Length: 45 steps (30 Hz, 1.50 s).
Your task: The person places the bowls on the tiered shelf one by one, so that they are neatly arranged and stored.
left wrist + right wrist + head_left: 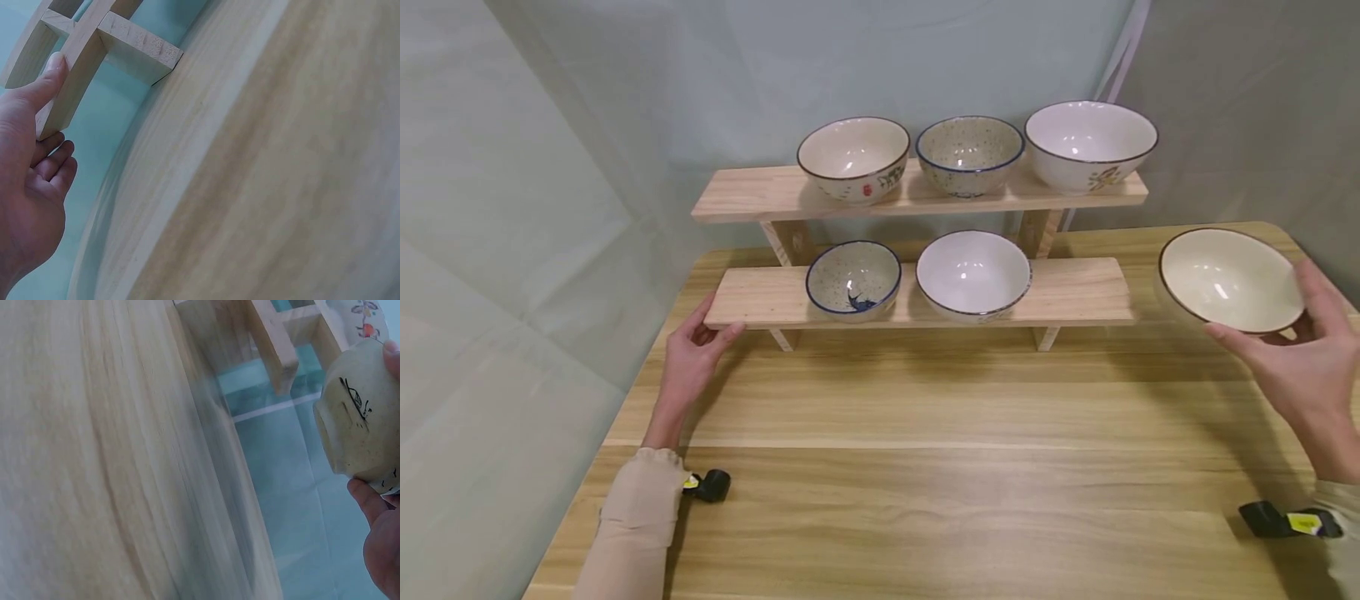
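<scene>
My right hand (1311, 358) grips a cream bowl (1228, 279) with a dark rim, held up to the right of the two-tier wooden shelf. In the right wrist view this bowl (362, 419) shows a dark painted motif on its outside. At the other end, my left hand (696, 354) pinches the left end of the lower shelf board (760, 296), thumb on one side and fingers beneath. The left wrist view shows the same hand (34, 156) on the board's end. A speckled blue-rimmed bowl (853, 279) and a white bowl (973, 275) stand on the lower board.
On the upper board (745, 193) stand a cream bowl with a red mark (853, 158), a speckled grey bowl (970, 154) and a white flower-painted bowl (1090, 146). The shelf stands on a wooden table (925, 483); a pale cloth (887, 58) hangs behind.
</scene>
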Each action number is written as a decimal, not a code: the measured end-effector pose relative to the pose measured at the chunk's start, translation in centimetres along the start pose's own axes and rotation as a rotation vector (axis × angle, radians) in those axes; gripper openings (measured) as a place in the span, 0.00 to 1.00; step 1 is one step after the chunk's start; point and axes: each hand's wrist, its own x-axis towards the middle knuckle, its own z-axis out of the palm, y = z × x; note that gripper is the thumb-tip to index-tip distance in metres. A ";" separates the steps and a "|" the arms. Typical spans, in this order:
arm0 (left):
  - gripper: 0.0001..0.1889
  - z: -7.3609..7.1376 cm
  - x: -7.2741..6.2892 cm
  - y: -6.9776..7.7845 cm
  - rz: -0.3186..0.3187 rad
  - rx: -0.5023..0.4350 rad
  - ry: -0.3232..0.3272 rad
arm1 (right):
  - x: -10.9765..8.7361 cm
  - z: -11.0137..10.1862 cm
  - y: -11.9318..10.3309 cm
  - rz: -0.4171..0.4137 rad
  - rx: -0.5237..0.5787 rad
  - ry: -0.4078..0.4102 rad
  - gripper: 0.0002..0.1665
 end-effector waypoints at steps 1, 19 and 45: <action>0.39 0.0 0.0 0.0 0.000 -0.001 0.000 | 0.0 0.1 0.0 0.000 0.012 0.002 0.61; 0.39 -0.1 0.1 -0.3 0.010 0.000 -0.001 | -0.7 1.4 -0.8 -0.085 0.166 -0.026 0.57; 0.38 -0.1 0.0 -0.2 0.005 -0.010 -0.004 | -1.4 2.6 -1.7 -0.083 0.222 -0.089 0.62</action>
